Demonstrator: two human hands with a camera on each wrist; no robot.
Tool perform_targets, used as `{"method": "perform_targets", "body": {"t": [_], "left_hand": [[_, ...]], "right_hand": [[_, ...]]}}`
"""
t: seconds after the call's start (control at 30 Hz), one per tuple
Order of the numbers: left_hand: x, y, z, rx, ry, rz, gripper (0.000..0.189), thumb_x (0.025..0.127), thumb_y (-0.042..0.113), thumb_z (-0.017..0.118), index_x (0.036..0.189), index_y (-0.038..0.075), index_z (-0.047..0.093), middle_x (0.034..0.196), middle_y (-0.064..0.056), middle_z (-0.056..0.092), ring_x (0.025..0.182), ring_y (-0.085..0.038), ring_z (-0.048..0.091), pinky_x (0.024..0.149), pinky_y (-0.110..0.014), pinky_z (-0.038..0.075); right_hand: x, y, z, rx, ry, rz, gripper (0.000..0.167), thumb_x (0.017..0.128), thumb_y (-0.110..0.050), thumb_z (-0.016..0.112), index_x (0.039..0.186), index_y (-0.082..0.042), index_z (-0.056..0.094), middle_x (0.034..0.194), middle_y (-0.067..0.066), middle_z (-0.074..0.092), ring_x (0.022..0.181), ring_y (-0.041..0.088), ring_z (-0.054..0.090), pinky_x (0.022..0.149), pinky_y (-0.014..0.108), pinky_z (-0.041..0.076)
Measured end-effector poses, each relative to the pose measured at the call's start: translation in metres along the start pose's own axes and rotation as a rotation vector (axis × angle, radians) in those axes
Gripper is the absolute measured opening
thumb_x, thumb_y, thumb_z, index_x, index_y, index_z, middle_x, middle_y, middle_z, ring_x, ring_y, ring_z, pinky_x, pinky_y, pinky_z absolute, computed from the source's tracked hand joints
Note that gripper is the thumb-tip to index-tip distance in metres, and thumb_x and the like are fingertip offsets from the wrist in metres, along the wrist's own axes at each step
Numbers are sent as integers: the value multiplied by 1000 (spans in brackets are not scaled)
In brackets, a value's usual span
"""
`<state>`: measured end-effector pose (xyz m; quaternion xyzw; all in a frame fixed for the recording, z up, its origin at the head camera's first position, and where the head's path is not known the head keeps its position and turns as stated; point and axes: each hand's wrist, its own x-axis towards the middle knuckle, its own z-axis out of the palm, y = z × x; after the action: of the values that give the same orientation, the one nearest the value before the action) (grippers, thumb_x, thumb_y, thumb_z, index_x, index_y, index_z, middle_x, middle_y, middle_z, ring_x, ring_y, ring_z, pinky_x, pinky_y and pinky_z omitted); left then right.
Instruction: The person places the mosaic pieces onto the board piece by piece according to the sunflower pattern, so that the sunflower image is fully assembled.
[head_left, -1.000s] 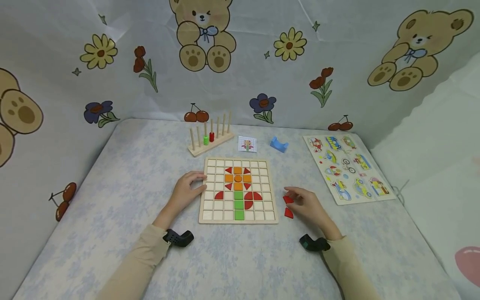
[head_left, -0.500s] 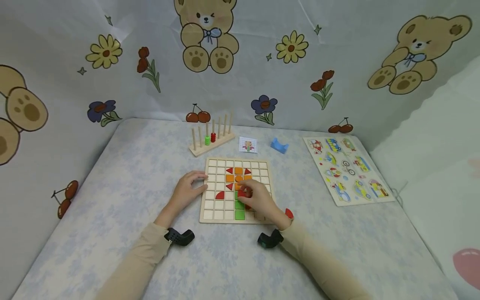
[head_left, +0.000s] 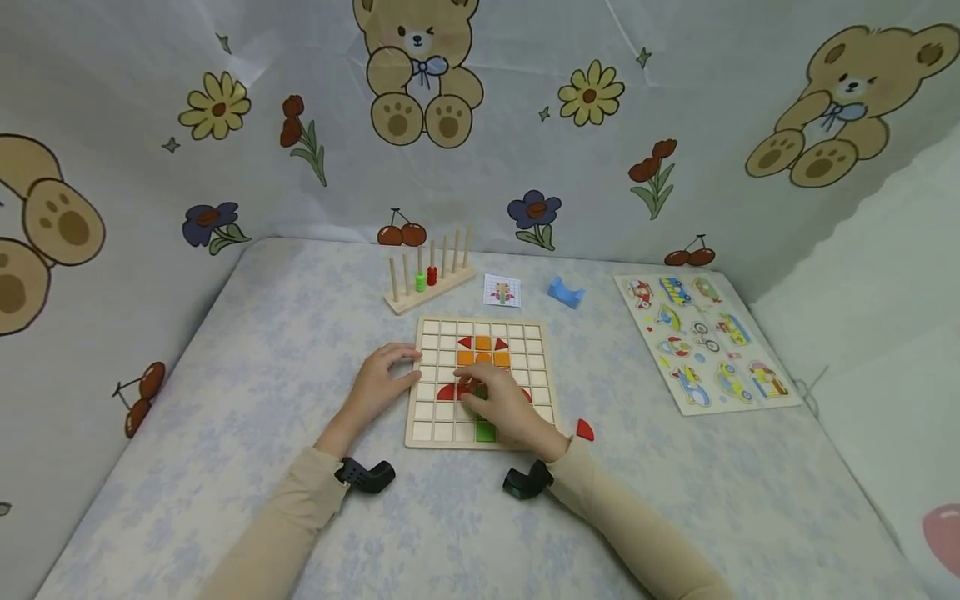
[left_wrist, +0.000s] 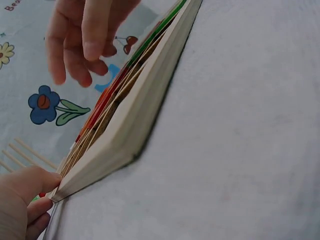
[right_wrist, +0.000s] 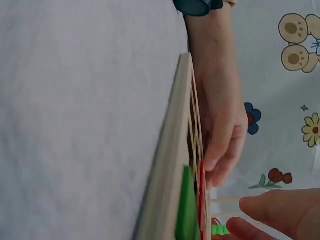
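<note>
A square wooden grid board [head_left: 412, 429] lies on the table with orange, red and green pieces in its cells. My left hand [head_left: 378, 379] rests thumb and fingertips against its left rim, as the left wrist view also shows. Over the middle of the board is my right hand [head_left: 504, 402], its fingers bent loosely down. Near these fingertips lies a red quarter-circle piece [head_left: 446, 392], with more red beside it. Thumb and fingers of the right hand [left_wrist: 82, 35] look apart with nothing between them in the left wrist view. The right hand and forearm hide part of the green column [head_left: 485, 432].
One loose red quarter-circle piece [head_left: 585, 430] lies right of the board. Behind stand a wooden peg rack [head_left: 435, 290] with green and red beads, a pattern card [head_left: 502, 292] and a blue curved block [head_left: 566, 292]. A picture puzzle board [head_left: 701, 342] lies at the far right.
From beside the loose pieces, my right hand has carried a red piece left over the board; red now shows next to the left quarter circle. My left hand stays at the rim.
</note>
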<state>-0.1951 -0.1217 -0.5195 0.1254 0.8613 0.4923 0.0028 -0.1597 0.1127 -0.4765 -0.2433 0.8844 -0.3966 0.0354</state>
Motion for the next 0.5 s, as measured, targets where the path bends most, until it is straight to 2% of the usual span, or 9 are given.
{"method": "perform_targets", "body": {"t": [0.13,0.27,0.37,0.43,0.5], "left_hand": [[1,1,2,2,-2,14,30,88,23,69,115,10,67,132,-9,58,129,-28,48,110,-47,39],[2,2,3,6,-1,13,30,88,22,69,115,10,68,132,-9,58,129,-28,48,110,-48,39],[2,1,4,19,-7,14,31,88,23,69,116,10,67,132,-9,57,129,-28,48,109,-48,41],[2,0,4,23,-9,6,31,89,23,68,117,11,66,133,-9,57,130,-28,48,108,-47,41],[1,-1,3,23,-8,-1,32,89,23,68,118,11,66,134,-9,56,130,-28,47,108,-47,42]], "right_hand": [[-19,11,-22,2,87,1,32,88,-4,65,120,0,62,103,14,67,85,22,61,69,28,53],[-53,28,-49,-64,157,60,33,85,0,66,118,1,63,103,14,68,86,24,61,70,33,53],[-83,43,-70,-124,135,121,37,81,4,67,117,1,63,105,13,68,90,25,62,74,37,53],[-100,52,-83,-135,79,160,41,78,8,66,118,-1,63,108,12,68,93,25,61,77,37,52],[-113,60,-92,-148,16,161,45,75,10,66,117,-2,64,110,10,68,94,23,61,79,35,52]]}}
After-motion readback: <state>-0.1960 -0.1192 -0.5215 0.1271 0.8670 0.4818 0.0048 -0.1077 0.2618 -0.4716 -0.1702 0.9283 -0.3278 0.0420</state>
